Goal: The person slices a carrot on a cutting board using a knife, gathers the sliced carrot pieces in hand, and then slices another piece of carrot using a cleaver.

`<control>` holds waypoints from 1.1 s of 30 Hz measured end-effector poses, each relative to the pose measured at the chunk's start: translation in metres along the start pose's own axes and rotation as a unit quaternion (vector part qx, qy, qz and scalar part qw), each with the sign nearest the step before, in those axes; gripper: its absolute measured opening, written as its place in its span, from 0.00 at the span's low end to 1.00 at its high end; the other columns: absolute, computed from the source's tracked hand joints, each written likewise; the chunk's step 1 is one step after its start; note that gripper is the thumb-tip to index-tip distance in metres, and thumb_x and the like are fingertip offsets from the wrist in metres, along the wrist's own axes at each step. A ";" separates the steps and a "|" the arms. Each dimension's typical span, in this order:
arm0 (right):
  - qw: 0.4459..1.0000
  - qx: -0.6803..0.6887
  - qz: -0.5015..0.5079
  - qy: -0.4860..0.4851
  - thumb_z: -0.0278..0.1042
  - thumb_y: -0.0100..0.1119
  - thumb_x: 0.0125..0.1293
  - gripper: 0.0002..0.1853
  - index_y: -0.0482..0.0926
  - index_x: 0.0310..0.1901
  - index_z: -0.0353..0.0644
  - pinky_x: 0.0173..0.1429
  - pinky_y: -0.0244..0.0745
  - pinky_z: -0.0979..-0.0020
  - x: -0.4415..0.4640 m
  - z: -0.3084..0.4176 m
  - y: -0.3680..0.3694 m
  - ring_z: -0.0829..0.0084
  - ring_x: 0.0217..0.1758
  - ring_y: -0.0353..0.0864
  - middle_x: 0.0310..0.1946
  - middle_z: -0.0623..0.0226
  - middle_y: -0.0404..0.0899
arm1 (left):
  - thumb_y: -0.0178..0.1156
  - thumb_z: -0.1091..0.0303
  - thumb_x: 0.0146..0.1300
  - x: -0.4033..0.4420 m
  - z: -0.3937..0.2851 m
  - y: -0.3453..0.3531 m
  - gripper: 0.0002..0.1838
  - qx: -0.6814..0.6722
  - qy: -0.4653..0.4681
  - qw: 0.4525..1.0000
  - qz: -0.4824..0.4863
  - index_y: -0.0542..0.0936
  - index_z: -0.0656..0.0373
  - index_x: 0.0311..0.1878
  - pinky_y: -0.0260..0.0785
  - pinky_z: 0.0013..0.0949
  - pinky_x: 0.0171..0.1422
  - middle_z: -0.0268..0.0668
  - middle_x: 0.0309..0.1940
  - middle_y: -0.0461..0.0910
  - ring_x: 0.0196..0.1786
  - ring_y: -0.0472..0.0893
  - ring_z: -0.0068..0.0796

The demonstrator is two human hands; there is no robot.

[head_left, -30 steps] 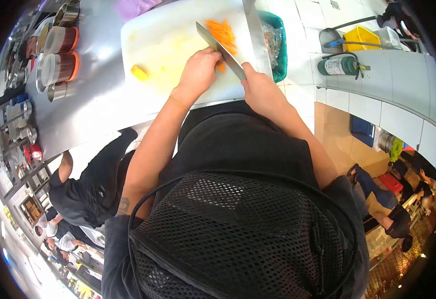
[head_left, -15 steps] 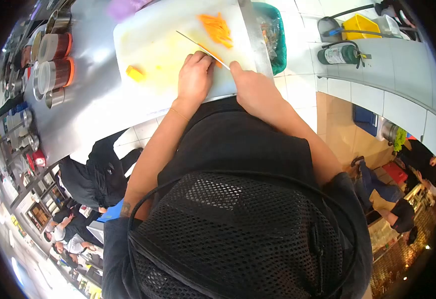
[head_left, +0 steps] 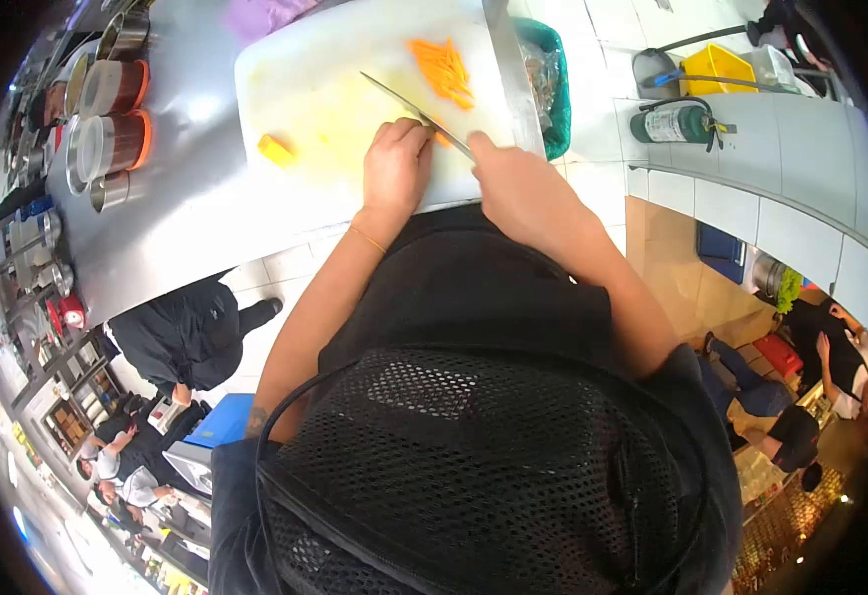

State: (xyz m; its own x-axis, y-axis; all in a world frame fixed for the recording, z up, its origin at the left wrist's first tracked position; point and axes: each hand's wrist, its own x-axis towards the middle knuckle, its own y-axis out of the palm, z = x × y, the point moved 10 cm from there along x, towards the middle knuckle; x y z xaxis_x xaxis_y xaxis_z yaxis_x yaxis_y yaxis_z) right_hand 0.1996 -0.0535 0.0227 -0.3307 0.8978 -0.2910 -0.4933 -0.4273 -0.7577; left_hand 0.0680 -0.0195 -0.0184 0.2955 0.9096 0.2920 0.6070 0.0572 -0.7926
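Near steel tabletop's (head_left: 181, 213) right edge, slender orange strips (head_left: 441, 71) on white board (head_left: 355, 50), right hand (head_left: 518, 178) gripping steel knife (head_left: 401, 100), left hand (head_left: 396, 167) curled, grasp unclear, clear dark-red-filled tubs (head_left: 115, 144) leftward, green bin (head_left: 559, 129) holding clear plastic (head_left: 541, 84)

A commercial kitchen (head_left: 593, 149) — the stainless-steel counter (head_left: 186, 213) holds a white cutting board (head_left: 300, 74) with orange vegetable strips (head_left: 441, 71) and plastic tubs (head_left: 109, 142); around it, floor tiles (head_left: 603, 203), a fire extinguisher (head_left: 674, 125), a co-worker in black (head_left: 181, 332)
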 end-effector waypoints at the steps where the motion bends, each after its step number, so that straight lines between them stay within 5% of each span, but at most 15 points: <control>1: 0.999 0.009 0.030 0.016 0.21 0.53 0.64 0.11 0.71 0.48 0.32 0.49 0.79 0.40 -0.011 0.000 0.002 0.38 0.41 0.87 0.33 0.37 0.84 | 0.70 0.76 0.58 -0.005 0.000 0.000 0.06 -0.009 -0.003 1.000 -0.008 0.87 0.59 0.39 0.78 0.44 0.52 0.40 0.41 0.86 0.45 0.83 0.46; 8: 1.000 0.016 -0.012 0.008 0.20 0.52 0.65 0.09 0.72 0.47 0.31 0.51 0.78 0.40 0.014 -0.009 0.021 0.36 0.43 0.87 0.33 0.36 0.84 | 0.70 0.77 0.58 -0.010 -0.001 -0.003 0.06 -0.026 0.014 0.999 -0.033 0.88 0.59 0.40 0.79 0.42 0.52 0.39 0.41 0.86 0.44 0.83 0.44; 12: 0.998 0.024 0.048 0.040 0.20 0.51 0.65 0.10 0.73 0.48 0.30 0.52 0.78 0.39 -0.003 -0.015 0.023 0.35 0.44 0.86 0.35 0.34 0.84 | 0.70 0.77 0.58 -0.011 0.000 0.001 0.06 -0.020 0.007 0.999 -0.027 0.87 0.59 0.39 0.78 0.42 0.52 0.38 0.41 0.86 0.45 0.83 0.44; 18: 0.993 0.073 -0.073 -0.050 0.26 0.55 0.74 0.11 0.72 0.52 0.31 0.48 0.76 0.40 0.055 -0.013 0.018 0.34 0.42 0.84 0.34 0.34 0.83 | 0.66 0.79 0.64 -0.004 0.002 -0.004 0.09 -0.027 0.035 0.999 0.003 0.87 0.60 0.46 0.79 0.40 0.53 0.41 0.43 0.87 0.45 0.85 0.43; 22: 0.994 0.092 -0.057 -0.025 0.27 0.55 0.75 0.13 0.71 0.56 0.33 0.48 0.75 0.41 0.025 -0.002 -0.004 0.32 0.44 0.82 0.36 0.34 0.83 | 0.59 0.80 0.72 -0.027 0.065 -0.042 0.12 -0.165 -0.190 0.960 -0.121 0.84 0.63 0.56 0.79 0.34 0.54 0.41 0.48 0.89 0.47 0.87 0.32; 25: 0.994 0.110 -0.007 0.019 0.27 0.55 0.74 0.13 0.70 0.56 0.34 0.49 0.75 0.40 0.002 -0.011 0.007 0.33 0.44 0.83 0.37 0.35 0.83 | 0.60 0.78 0.73 -0.050 0.081 -0.051 0.12 -0.130 -0.220 0.963 -0.089 0.84 0.64 0.56 0.79 0.34 0.54 0.41 0.48 0.88 0.46 0.86 0.31; 27: 0.992 0.115 0.025 0.034 0.27 0.55 0.72 0.13 0.69 0.54 0.34 0.50 0.75 0.40 -0.011 -0.019 0.022 0.35 0.45 0.84 0.37 0.37 0.84 | 0.65 0.75 0.70 -0.059 0.066 -0.032 0.13 -0.139 -0.208 0.968 0.033 0.84 0.66 0.56 0.80 0.35 0.52 0.43 0.50 0.86 0.47 0.86 0.31; 33: 0.987 0.122 0.044 0.095 0.27 0.53 0.74 0.11 0.69 0.53 0.34 0.52 0.74 0.39 -0.022 -0.037 0.028 0.35 0.46 0.83 0.39 0.35 0.83 | 0.74 0.71 0.61 -0.050 0.017 -0.033 0.20 -0.011 -0.131 0.991 0.019 0.85 0.63 0.56 0.79 0.41 0.52 0.46 0.50 0.82 0.48 0.84 0.46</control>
State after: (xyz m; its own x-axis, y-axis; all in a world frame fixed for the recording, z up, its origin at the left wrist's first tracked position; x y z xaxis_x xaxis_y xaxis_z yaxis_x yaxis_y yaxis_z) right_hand 0.2230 -0.0815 -0.0141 -0.2351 0.8502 -0.4711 -0.6570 -0.4962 -0.5677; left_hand 0.0206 -0.0600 -0.0155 0.1185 0.9868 0.1104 0.6154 0.0142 -0.7881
